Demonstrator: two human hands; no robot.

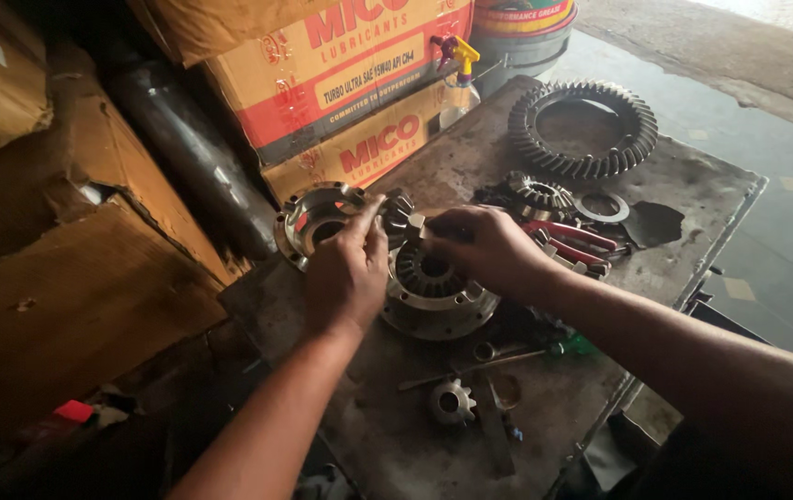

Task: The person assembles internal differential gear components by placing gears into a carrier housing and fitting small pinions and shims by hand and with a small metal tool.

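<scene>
Both hands meet over the round gear housing (pixel 429 294) near the middle of the greasy counter (pixel 693 199). The left hand (pixel 347 268) and the right hand (pixel 480 245) together pinch a small toothed gear piece (pixel 402 218), each closed on one end, seemingly to keep it level above the housing's open mouth. At the housing's ten o'clock lies its other half, a shiny cup-shaped cover (pixel 318 218). The big ring gear (pixel 582 128) rests well apart at one o'clock, red-handled pliers (pixel 572 243) at three o'clock, a loose small gear (pixel 452 401) at six.
</scene>
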